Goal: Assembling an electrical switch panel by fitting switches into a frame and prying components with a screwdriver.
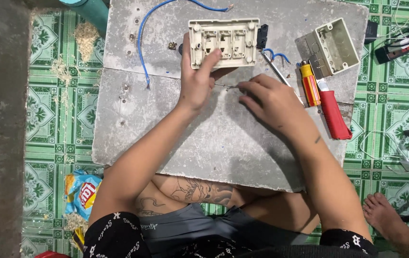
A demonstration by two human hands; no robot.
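Observation:
My left hand (pixel 196 79) grips the lower left edge of a cream switch plate (pixel 223 42), held face down so its three module backs show. A small black module (pixel 262 37) sits at the plate's right edge with a short blue wire loop (pixel 275 53) beside it. My right hand (pixel 267 99) pinches a thin bare wire (pixel 224 86) that runs toward my left hand. Both hands rest over a grey stone slab (pixel 223 143) laid across my lap.
A long blue wire (pixel 141 43) curves over the slab's far left. To the right lie a screwdriver with an orange and yellow handle (pixel 309 83), a red-handled cutter (pixel 332 113) and an empty cream wall box (pixel 334 46). A snack bag (pixel 81 191) lies on green patterned tiles.

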